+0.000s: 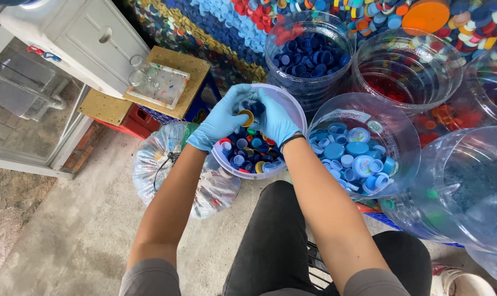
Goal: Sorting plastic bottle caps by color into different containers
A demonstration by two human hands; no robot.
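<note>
Dark trousers [276,241] and two bare forearms filled the foreground. Both gloved hands met over a white bowl [297,112] of mixed bottle caps [248,151]. Fingers of the left hand [222,118] curled round a yellow cap [246,117], while the right hand [274,120] cupped close against it, fingers bent; what they held I cannot tell. Beside the bowl stood a clear tub of light-blue caps [358,156], behind it a tub of dark-blue caps [310,55]. A plastic bag [160,159] lay on the floor to the left.
</note>
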